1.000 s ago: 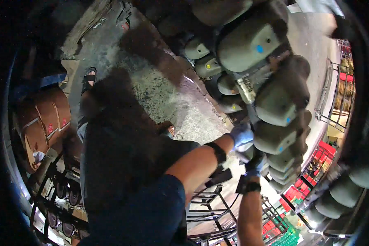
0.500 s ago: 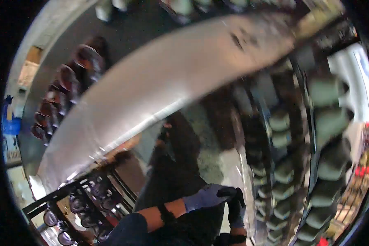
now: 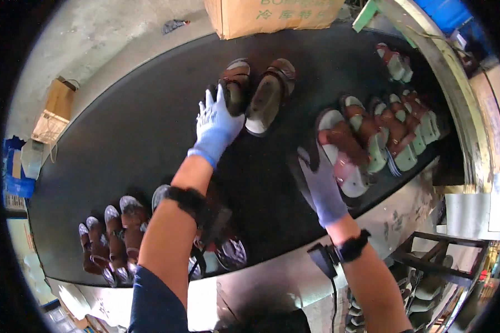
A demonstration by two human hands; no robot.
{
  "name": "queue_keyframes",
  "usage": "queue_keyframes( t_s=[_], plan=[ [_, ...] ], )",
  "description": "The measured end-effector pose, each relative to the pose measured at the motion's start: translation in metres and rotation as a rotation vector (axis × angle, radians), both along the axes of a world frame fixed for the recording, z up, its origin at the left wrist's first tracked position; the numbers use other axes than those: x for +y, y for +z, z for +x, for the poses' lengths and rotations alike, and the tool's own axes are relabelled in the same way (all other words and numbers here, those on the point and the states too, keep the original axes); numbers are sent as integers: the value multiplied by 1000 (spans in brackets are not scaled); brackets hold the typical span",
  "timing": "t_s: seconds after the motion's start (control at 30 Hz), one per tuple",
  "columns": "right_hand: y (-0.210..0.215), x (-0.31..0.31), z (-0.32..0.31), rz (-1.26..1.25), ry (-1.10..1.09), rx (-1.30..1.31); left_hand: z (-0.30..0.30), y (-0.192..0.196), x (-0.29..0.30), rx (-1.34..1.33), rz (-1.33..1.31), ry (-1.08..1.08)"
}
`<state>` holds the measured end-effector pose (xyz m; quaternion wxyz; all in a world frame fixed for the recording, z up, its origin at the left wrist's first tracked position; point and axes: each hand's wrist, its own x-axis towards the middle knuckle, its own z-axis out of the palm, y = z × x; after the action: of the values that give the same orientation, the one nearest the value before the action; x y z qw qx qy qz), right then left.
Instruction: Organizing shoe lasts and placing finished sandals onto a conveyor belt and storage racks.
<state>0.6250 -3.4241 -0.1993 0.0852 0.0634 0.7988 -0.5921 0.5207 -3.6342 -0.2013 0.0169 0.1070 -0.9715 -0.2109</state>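
Observation:
On a dark belt, a pair of brown strapped sandals lies in front of me. My left hand [image 3: 219, 125], in a light blue-grey glove with dark fingertips, is at the heel end of the left sandal [image 3: 238, 80]; its fingers are spread and do not visibly wrap round it. The right sandal [image 3: 268, 100] of the pair lies close beside, sole partly hidden by its straps. My right hand [image 3: 319, 186], gloved alike and slightly blurred, is open just left of a larger-looking brown sandal [image 3: 341, 152], at the near end of a row.
Several brown sandals [image 3: 394, 130] stand along the right of the black belt [image 3: 122, 144]. Another row [image 3: 114, 233] lies at the near left, partly behind my left forearm. A cardboard box [image 3: 278, 16] stands beyond the belt. A dark metal rack [image 3: 439, 258] is at the lower right.
My view has swung from the racks to the belt. My hands, close together low in the picture before, are now apart above the belt, the left one at a sandal.

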Motion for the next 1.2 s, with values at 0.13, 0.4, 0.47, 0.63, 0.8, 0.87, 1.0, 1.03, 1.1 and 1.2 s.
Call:
queue_keyframes(
  t_s=[0.13, 0.4, 0.47, 0.63, 0.8, 0.87, 1.0, 1.03, 1.1, 1.2],
  plan=[
    [-21, -56, -115, 520, -172, 234, -75, -16, -13, -214, 173, -73],
    [-31, -76, -154, 448, 30, 94, -41, -19, -22, -130, 202, 24],
    [-33, -63, -97, 491, 166, 100, 14, -20, -10, -125, 171, 121],
    [-36, -1, 104, 642, 208, 169, 219, -22, 52, -124, 382, 172],
    [-16, 75, 309, 111, 85, -132, 425, -28, 102, -152, 1321, 366],
    [-31, 127, 388, -53, 40, -196, 514, -70, 117, -379, 1642, 538],
    [-111, 187, 610, -902, -485, -863, 698, -175, 114, -624, 1316, 115],
    [-138, 196, 675, -1008, -730, -922, 685, -123, 164, -832, 1356, 150],
    [-152, 218, 762, -912, -754, -758, 738, -145, 210, -1004, 1516, 279],
    [-182, 236, 911, -869, -891, -709, 853, -206, 268, -1356, 1400, 446]
  ],
)
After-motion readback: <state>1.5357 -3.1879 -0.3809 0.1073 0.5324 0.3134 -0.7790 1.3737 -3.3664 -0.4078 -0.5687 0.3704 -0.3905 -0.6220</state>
